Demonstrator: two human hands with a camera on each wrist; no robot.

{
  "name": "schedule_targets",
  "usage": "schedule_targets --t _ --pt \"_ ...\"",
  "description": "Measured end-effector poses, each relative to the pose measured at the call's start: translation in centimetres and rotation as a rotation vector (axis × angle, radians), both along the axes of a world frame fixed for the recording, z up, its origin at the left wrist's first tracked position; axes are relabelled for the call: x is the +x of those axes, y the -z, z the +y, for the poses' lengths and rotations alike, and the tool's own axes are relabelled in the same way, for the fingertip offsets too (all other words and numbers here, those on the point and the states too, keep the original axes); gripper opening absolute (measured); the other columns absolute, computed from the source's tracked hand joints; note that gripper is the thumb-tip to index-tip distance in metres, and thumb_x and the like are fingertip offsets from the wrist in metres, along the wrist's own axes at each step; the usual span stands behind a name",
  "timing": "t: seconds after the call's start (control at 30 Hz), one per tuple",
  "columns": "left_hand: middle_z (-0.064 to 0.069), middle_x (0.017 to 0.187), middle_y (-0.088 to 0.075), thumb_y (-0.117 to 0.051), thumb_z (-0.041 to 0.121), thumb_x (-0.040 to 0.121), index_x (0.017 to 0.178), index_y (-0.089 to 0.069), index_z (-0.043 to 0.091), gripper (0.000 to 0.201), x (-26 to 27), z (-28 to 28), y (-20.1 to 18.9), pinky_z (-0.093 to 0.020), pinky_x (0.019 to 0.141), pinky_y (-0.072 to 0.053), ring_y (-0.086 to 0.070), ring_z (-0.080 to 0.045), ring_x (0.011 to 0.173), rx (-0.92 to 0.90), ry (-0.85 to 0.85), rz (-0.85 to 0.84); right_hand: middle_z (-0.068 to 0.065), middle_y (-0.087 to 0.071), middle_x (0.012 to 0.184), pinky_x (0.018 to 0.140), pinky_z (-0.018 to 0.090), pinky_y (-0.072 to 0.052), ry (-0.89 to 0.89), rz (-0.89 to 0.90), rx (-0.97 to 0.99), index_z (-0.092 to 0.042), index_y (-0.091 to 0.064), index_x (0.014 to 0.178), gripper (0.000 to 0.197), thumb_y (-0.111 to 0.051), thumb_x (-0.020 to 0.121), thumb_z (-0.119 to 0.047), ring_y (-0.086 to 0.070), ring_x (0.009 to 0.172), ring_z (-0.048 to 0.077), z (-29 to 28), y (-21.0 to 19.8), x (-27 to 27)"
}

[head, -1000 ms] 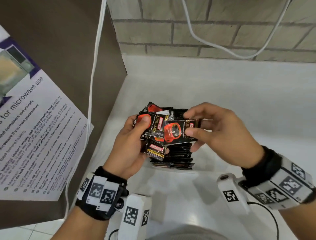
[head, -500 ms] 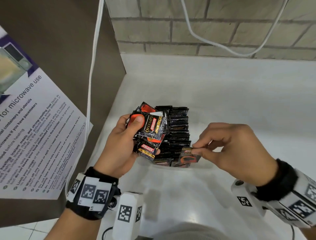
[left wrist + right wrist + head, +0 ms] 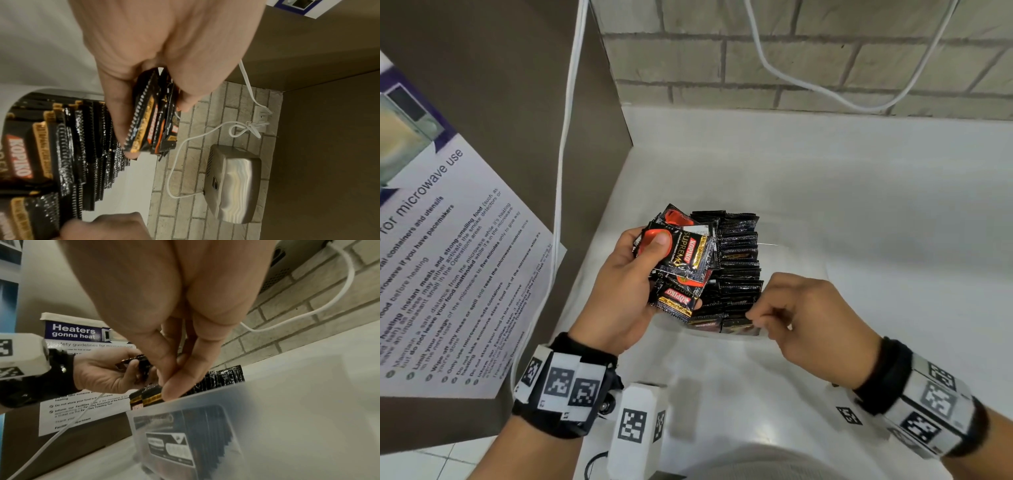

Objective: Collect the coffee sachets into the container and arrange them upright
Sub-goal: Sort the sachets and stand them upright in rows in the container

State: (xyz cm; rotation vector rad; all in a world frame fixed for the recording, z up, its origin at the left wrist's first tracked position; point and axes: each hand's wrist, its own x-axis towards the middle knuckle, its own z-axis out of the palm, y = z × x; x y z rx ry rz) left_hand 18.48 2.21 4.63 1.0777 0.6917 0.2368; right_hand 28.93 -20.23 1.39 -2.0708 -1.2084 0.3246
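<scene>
My left hand (image 3: 667, 263) grips a fanned bunch of black and red Kopiko coffee sachets (image 3: 683, 260) just left of the container, thumb on top; the left wrist view shows the bunch (image 3: 152, 123) edge-on between the fingers. A translucent plastic container (image 3: 277, 402) on the white counter holds a row of upright sachets (image 3: 739, 267). My right hand (image 3: 752, 316) is at the near end of that row, thumb and forefinger pinching the top edge of the nearest sachet (image 3: 739, 329), which stands inside the container (image 3: 152, 398).
A brown side panel with a microwave-use poster (image 3: 448, 274) stands close on the left, and a white cable (image 3: 565, 171) hangs down along it. Behind is a brick wall (image 3: 825, 68) with a metal wall unit (image 3: 232, 183). White counter (image 3: 893, 205) stretches to the right.
My right hand took one sachet from the bunch in my left hand, carried it down to the near end of the row and stood it in the container. The left hand stayed put.
</scene>
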Motion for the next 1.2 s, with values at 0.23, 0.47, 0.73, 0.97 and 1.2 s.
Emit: schedule_targets --t 0.23,0.47,0.73,0.97,1.2 --pt "-0.010 0.113 -0.075 -0.069 0.033 0.085 0.130 -0.055 0.012 0.052 0.3 -0.7 0.1 -0.054 0.075 -0.061 -0.074 -0.027 0.095 0.010 0.010 -0.017 -0.005 -0.062 0.068 0.056 0.015 -0.043 0.101 0.218 0.099 -0.025 -0.068 0.078 0.022 -0.088 0.075 -0.033 -0.058 0.060 0.013 0.8 -2.4 0.1" --pt "-0.017 0.122 -0.072 -0.073 0.021 0.084 0.132 -0.052 0.007 0.054 1.0 -3.4 0.0 -0.043 0.086 -0.061 -0.072 -0.031 0.109 0.058 0.080 -0.090 -0.008 -0.061 0.075 0.061 0.039 -0.053 0.300 0.399 0.297 -0.024 -0.057 0.094 0.038 -0.087 0.074 -0.038 -0.056 0.064 0.016 4.1 -3.9 -0.2" --pt "-0.015 0.124 -0.073 -0.063 0.023 0.098 0.134 -0.055 0.008 0.040 1.1 -3.0 -0.2 -0.045 0.084 -0.061 -0.072 -0.034 0.111 -0.022 0.019 -0.089 0.015 -0.066 0.103 0.049 0.044 -0.060 0.274 0.658 0.315 -0.018 -0.071 0.106 0.024 -0.075 0.087 -0.003 -0.068 0.073 0.042 3.0 -4.4 1.0" --pt "-0.019 0.125 -0.071 -0.066 0.023 0.094 0.135 -0.055 0.006 0.045 0.8 -1.4 -0.1 -0.052 0.078 -0.062 -0.070 -0.041 0.111 -0.052 -0.050 -0.074 0.022 -0.070 0.076 0.050 0.031 -0.057 0.285 0.720 0.303 -0.002 -0.071 0.088 0.029 -0.086 0.063 -0.001 -0.062 0.053 0.025 0.0 -5.8 2.3" --pt "-0.018 0.125 -0.071 -0.067 0.025 0.091 0.134 -0.054 0.009 0.048 0.5 -0.3 0.3 -0.058 0.078 -0.062 -0.072 -0.040 0.108 0.032 -0.015 -0.053 -0.003 -0.075 0.078 0.069 0.024 -0.057 0.134 0.392 0.056 -0.019 -0.079 0.081 0.023 -0.083 0.076 0.003 -0.072 0.072 0.014 -1.1 -4.7 0.7"
